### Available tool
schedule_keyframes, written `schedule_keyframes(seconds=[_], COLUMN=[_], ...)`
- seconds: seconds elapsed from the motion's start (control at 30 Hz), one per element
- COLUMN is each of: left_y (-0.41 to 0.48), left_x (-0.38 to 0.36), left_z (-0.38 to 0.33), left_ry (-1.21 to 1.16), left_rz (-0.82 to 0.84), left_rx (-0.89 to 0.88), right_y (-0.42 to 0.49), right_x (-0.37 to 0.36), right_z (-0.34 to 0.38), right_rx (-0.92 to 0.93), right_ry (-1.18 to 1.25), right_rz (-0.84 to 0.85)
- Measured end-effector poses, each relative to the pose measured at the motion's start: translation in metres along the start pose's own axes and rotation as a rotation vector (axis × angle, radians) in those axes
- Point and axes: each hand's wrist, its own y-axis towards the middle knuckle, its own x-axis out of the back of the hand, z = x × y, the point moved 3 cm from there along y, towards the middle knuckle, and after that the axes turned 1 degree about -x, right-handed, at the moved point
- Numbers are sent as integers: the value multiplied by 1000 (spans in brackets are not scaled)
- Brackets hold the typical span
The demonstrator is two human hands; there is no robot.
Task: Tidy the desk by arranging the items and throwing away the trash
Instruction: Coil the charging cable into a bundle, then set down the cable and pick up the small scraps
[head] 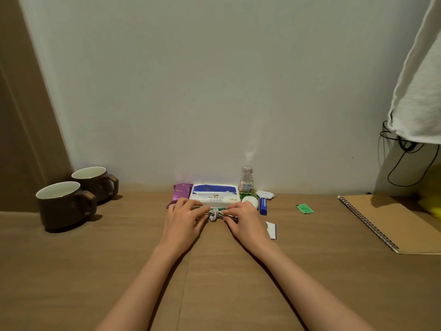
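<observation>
Both hands work at the middle of the bench (71, 271), and between them lies a white cord bundle (214, 214), knotted at its centre. The left hand (185, 216) grips the bundle's left end with its fingers curled over it. The right hand (243, 218) pinches the right end.

Taken from the bundle:
- At 12 o'clock, just behind and touching or nearly so, lies a tissue pack (214, 193), close to the wall (214, 91).
- At 11 o'clock a purple snack packet (180, 193) lies beside the pack, its near end partly hidden by the left hand.
- At 1 o'clock a small bottle (246, 180) stands upright, with a white gadget (266, 194) beside it.
- At 2 o'clock there are a white oval case (250, 201) and a blue tube (263, 206), just beside the right hand.
- At 3 o'clock there is a green scrap (305, 208), well apart.
- At 4 o'clock a torn white-and-blue wrapper piece (271, 230) lies near the right wrist.
- Far out at 3 o'clock there is a spiral notebook (391, 223).
- At 9 o'clock two brown mugs (63, 204) stand close together, upright.

A white cloth (417, 80) and a black cable (403, 158) hang at the upper right.
</observation>
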Motion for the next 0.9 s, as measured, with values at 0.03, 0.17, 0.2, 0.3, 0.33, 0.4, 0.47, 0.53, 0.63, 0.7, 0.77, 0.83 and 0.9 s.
schedule_keyframes(seconds=[0.03,0.17,0.2,0.3,0.33,0.4,0.47,0.53,0.63,0.7,0.77,0.83,0.9], left_y=[-2,-9,-10,-10,-9,-8,-8,-9,-10,-9,-6,-4,-5], left_x=[1,5,7,13,14,13,10,3,-15,-27,-33,-36,-38], left_z=[-1,-10,-15,-39,-51,-77,-106,-132,-157,-164,-165,-164,-161], left_ry=[-14,-97,-117,-183,-198,-215,-223,-223,-222,-190,-181,-181,-185], left_rz=[5,22,8,-51,-61,-45,11,86,225,292,315,335,353], left_rx=[-6,-26,-28,-57,-74,-112,-168,-212,-172,-125,-91,-76,-73], right_y=[-2,-12,-14,-22,-25,-31,-37,-43,-48,-46,-41,-37,-34], right_x=[1,13,20,49,60,78,90,95,93,91,90,86,82], right_z=[0,1,0,-11,-19,-42,-72,-104,-142,-155,-160,-161,-162], right_rx=[12,61,77,70,48,-28,-137,-263,-387,-414,-401,-385,-375], right_ry=[2,74,91,111,97,44,-1,-38,-82,-90,-91,-109,-149], right_rz=[4,-22,-47,-154,-192,-238,-257,-244,-169,-122,-51,41,111])
